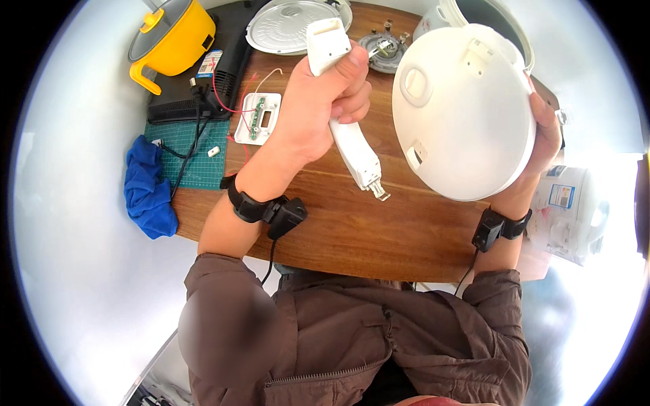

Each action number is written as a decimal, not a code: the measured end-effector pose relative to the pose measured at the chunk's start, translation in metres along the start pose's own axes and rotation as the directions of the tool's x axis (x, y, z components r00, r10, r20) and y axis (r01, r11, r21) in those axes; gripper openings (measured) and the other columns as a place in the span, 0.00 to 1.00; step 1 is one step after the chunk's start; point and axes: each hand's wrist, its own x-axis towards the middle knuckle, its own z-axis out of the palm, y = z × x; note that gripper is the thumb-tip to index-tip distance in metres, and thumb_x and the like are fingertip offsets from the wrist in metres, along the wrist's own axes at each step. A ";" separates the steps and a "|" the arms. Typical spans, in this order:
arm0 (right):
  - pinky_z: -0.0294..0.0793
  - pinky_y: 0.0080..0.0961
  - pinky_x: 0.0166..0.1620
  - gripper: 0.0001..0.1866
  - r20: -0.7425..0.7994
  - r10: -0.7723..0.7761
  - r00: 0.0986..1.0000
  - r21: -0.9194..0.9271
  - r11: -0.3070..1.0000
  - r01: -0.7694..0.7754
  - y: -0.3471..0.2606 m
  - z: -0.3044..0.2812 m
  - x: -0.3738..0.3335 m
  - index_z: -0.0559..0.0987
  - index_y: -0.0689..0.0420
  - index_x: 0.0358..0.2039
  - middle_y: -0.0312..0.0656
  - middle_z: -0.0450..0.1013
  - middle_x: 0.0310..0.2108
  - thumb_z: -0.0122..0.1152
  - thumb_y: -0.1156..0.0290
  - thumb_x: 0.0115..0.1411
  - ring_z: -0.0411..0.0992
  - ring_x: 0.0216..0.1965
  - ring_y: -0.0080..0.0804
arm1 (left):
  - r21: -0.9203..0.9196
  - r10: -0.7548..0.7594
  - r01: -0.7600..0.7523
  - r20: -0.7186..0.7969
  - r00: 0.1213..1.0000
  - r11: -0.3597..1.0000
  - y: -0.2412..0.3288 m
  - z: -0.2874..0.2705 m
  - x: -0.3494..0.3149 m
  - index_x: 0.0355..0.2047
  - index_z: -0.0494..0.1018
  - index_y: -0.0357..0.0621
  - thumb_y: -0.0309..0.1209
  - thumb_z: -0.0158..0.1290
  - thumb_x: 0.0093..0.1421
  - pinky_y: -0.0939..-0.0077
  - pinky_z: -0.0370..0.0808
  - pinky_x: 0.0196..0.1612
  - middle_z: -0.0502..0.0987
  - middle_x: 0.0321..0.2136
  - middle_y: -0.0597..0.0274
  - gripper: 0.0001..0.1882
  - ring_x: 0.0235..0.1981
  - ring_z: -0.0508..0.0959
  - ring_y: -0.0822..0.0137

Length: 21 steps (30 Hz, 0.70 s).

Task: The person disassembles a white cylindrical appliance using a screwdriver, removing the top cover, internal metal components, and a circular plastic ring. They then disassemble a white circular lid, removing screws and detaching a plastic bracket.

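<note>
My left hand is closed round a long white plastic handle, raised above the table. The handle's upper end is blocky with an opening, and a metal clip shows at its lower end. To the right, my right hand grips the rim of a round white plastic lid, tilted with its face toward me. The lid has a round raised vent and small slots. A thin, pale tool-like piece shows by my left thumb; whether the hand holds it I cannot tell.
Behind are a silver metal disc, a round heating plate and a white pot. At left lie a white panel with a green circuit board, red wires, a green cutting mat, blue cloth and a yellow pot.
</note>
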 end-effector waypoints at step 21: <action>0.84 0.16 0.24 0.19 0.073 -0.330 0.941 -0.261 0.904 0.337 -0.021 -0.016 -0.010 0.81 0.61 0.41 0.41 0.82 0.29 0.44 0.62 0.77 0.82 0.24 0.27 | 0.368 -0.332 0.338 -0.080 0.940 0.866 -0.004 0.008 -0.006 0.42 0.74 0.45 0.32 0.59 0.68 0.86 0.56 0.19 0.65 0.21 0.77 0.07 0.17 0.62 0.84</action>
